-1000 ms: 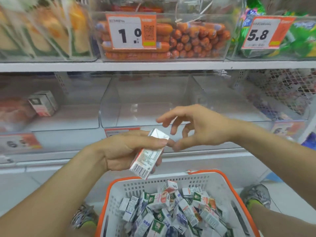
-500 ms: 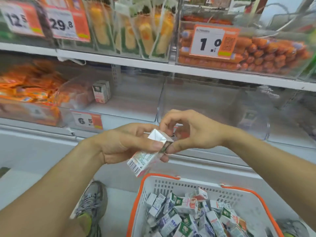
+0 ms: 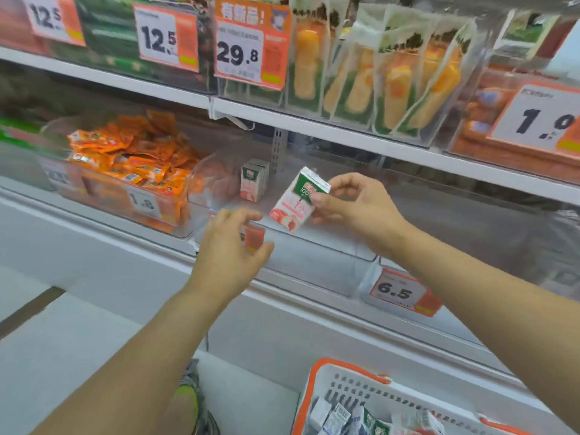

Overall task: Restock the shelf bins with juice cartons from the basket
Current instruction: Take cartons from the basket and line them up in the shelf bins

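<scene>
Pinched at green top end by right hand (image 3: pixel 354 211), juice carton (image 3: pixel 296 200) is held tilted above clear shelf bin (image 3: pixel 314 255), at 4 o'clock from lone upright carton (image 3: pixel 253 180) inside. Left hand (image 3: pixel 230 246) is kept released, fingers spread, nothing grasped. Carton is judged light, stiff, crushable at corners; flat sides are best taken. Basket (image 3: pixel 339 372) is seen at 5 o'clock.
</scene>
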`<control>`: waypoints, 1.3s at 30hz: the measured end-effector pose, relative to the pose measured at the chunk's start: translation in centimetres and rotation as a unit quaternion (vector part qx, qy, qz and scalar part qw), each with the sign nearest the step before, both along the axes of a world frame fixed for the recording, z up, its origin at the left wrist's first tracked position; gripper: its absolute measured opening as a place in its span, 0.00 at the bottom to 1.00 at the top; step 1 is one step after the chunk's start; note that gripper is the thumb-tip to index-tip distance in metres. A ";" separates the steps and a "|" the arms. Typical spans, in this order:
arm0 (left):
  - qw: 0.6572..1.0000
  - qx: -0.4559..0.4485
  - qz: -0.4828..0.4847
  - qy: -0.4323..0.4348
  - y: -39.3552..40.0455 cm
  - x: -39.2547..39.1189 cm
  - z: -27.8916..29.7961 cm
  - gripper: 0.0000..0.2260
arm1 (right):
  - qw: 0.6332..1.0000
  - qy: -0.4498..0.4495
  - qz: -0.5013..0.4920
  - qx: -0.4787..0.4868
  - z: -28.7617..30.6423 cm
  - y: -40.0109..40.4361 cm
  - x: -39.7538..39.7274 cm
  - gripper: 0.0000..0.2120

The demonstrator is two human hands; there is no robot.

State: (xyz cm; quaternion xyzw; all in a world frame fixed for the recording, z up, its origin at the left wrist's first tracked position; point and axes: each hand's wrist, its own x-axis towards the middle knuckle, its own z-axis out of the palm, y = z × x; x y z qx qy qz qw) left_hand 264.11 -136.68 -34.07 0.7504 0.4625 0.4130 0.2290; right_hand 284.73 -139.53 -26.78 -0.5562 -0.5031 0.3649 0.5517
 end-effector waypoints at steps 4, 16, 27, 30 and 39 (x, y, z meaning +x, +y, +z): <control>0.999 0.038 0.031 0.015 1.9 0.0 -2.5 0.20 | 0.996 -0.055 -0.062 -0.034 -1.9 6.4 -2.5 0.18; 0.985 0.161 0.059 0.019 4.3 1.1 -4.8 0.21 | 0.983 -0.070 -0.090 -0.142 -7.0 23.0 -6.1 0.19; 0.993 0.081 0.083 -0.029 2.6 1.8 -4.1 0.22 | 0.988 -0.123 -0.044 -0.085 -1.0 11.1 -3.1 0.10; 0.987 -0.041 0.089 -0.126 0.6 2.8 -2.5 0.17 | 0.986 -0.156 0.022 -0.046 1.2 1.4 -1.2 0.05; 0.920 -0.208 -0.280 0.180 -9.4 10.6 -7.6 0.01 | 0.929 -0.202 0.078 -0.300 -8.6 -18.5 9.1 0.02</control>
